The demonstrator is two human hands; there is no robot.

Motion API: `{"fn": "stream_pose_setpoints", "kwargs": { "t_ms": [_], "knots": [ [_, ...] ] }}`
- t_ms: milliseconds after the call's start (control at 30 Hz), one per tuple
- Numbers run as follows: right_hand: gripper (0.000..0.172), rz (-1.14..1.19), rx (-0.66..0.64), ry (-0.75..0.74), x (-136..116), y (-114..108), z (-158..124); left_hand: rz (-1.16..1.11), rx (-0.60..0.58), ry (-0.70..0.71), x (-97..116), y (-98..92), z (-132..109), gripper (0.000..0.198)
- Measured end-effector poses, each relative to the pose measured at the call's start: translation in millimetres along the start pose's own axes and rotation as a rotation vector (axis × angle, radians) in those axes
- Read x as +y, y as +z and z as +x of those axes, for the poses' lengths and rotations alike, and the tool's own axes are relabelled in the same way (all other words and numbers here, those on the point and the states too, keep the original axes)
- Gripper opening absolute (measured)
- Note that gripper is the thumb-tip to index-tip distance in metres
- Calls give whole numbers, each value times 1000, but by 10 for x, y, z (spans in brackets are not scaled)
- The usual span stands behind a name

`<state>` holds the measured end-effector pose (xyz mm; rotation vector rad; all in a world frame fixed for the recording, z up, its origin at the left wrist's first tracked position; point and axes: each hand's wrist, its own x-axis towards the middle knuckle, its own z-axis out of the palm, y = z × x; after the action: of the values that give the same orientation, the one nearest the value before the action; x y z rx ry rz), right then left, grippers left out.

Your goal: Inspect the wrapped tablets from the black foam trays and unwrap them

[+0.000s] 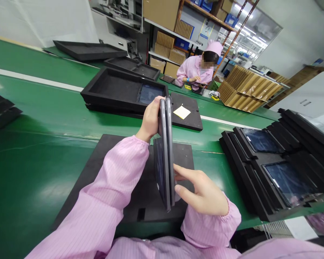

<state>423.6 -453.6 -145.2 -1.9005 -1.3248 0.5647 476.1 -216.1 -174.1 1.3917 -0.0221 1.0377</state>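
Observation:
Two thin grey tablets (pixel 167 151) stand on edge, pressed together back to back, above a black foam pad (pixel 110 169) on the green conveyor. My left hand (pixel 151 120) grips their top end, fingers wrapped round the far side. My right hand (pixel 202 192) touches their lower right face, its fingers stretched out against the outer tablet. Both arms wear pink striped sleeves.
A black foam tray (pixel 116 90) holding a tablet sits beyond, beside a black pad (pixel 187 111) with a yellow note. Stacked trays with tablets (pixel 272 169) lie at right. More trays sit at far left and back. A person in pink works further along the belt (pixel 197 70).

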Motion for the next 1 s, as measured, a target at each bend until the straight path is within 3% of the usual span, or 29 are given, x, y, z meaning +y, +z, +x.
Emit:
{"fn": "stream_pose_setpoints", "kwargs": {
  "t_ms": [333, 567, 767, 1000],
  "knots": [
    [53, 101, 61, 22, -26, 9, -13, 28, -114, 37, 263, 59, -84, 60],
    [46, 106, 72, 72, -38, 8, -20, 68, -145, 73, 299, 109, -136, 58],
    [51, 78, 178, -20, -35, 43, 4, 113, -163, 119, 367, 146, -171, 56],
    [45, 17, 237, -50, -26, 64, -9, 140, -191, 226, 403, 181, -220, 51]
  ]
}}
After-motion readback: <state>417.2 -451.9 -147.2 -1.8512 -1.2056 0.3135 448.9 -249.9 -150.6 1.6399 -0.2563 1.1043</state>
